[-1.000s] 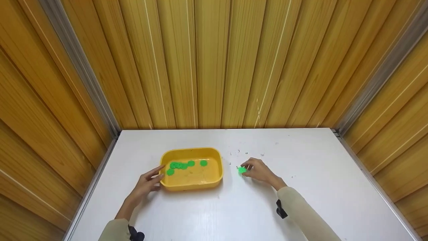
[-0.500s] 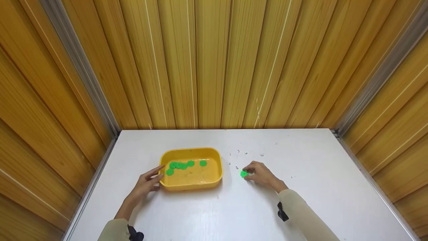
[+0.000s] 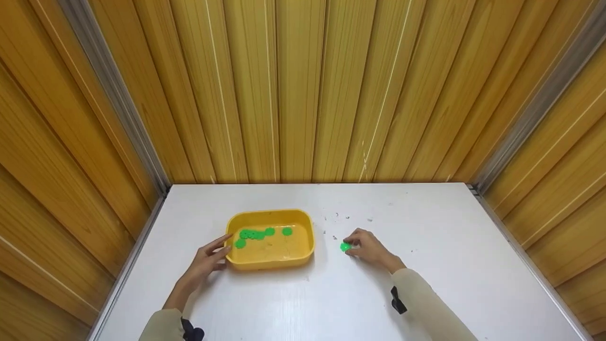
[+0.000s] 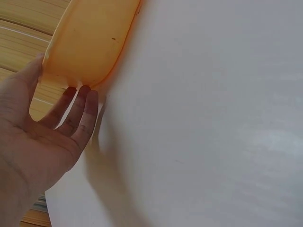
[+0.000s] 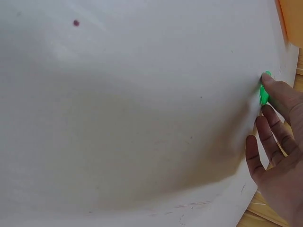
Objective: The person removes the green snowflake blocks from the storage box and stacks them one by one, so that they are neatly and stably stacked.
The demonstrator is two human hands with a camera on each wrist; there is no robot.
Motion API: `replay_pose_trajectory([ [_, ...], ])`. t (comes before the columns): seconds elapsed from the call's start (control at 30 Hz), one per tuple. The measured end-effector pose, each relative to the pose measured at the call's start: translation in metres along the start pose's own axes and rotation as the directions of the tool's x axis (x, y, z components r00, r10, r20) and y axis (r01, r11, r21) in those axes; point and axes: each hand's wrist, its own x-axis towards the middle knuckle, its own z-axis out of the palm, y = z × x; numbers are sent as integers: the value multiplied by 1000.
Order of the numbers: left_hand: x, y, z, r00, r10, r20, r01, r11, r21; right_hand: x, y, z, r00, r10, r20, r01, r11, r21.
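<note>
A yellow plastic bin (image 3: pixel 279 259) stands on the white table, left of the middle in the head view. My left hand (image 3: pixel 207 259) holds its left end, thumb and index at the rim and the other fingertips against the outer wall. Flat green notched discs (image 3: pixel 287 231) lie inside, several bunched in a row toward the back left. To the right of the bin, my right hand (image 3: pixel 371 247) pinches another green disc (image 3: pixel 345 246) between thumb and fingers, low over the table. Edge-on, the disc looks thin in the right wrist view, partly covered by the thumb (image 5: pixel 279 92).
Small dark specks and scraps (image 3: pixel 337 214) are scattered on the white table (image 3: pixel 284 308) between the bin and my right hand. Wood-patterned panels (image 3: pixel 303 94) rise behind the table and along both sides.
My right hand has moved slightly toward me with the green disc, which now shows flatter to the head view, then stays nearly still. The left hand and bin have not moved.
</note>
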Motion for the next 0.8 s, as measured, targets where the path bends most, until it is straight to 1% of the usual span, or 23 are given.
replay_pose_trajectory([
  [0.17, 1, 2, 0, 1000, -3, 2, 3, 1000, 9, -1, 0, -1, 1000, -19, -5, 19, 1000, -3],
  [0.4, -1, 1, -1, 1000, 2, -2, -2, 1000, 19, 2, -3, -5, 1000, -9, 20, 9, 1000, -15],
  [0.6, -1, 0, -3, 1000, 18, 20, -18, 1000, 4, 10, -6, -16, 995, -93, 20, 93, 995, -35],
  [0.8, -3, 2, -3, 999, 21, 28, -21, 1000, -3, 28, -28, -29, 988, -151, 41, 153, 987, -43],
])
